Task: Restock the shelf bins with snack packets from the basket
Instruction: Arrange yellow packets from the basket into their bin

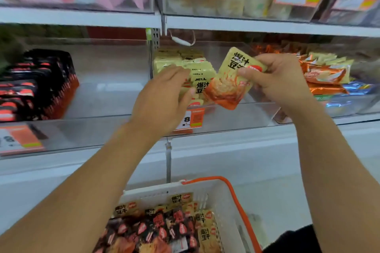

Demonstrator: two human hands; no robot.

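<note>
My right hand pinches a yellow and orange snack packet in front of the middle clear shelf bin. That bin holds a row of matching yellow packets standing on edge. My left hand reaches into the same bin, fingers curled against the front packets; whether it grips one I cannot tell. Below, a white basket with an orange handle holds several black and yellow snack packets.
The left bin holds a row of black packets at its left side. A right bin contains orange and blue packets. Price tags hang on bin fronts. Upper shelf bins carry pink and pale packets.
</note>
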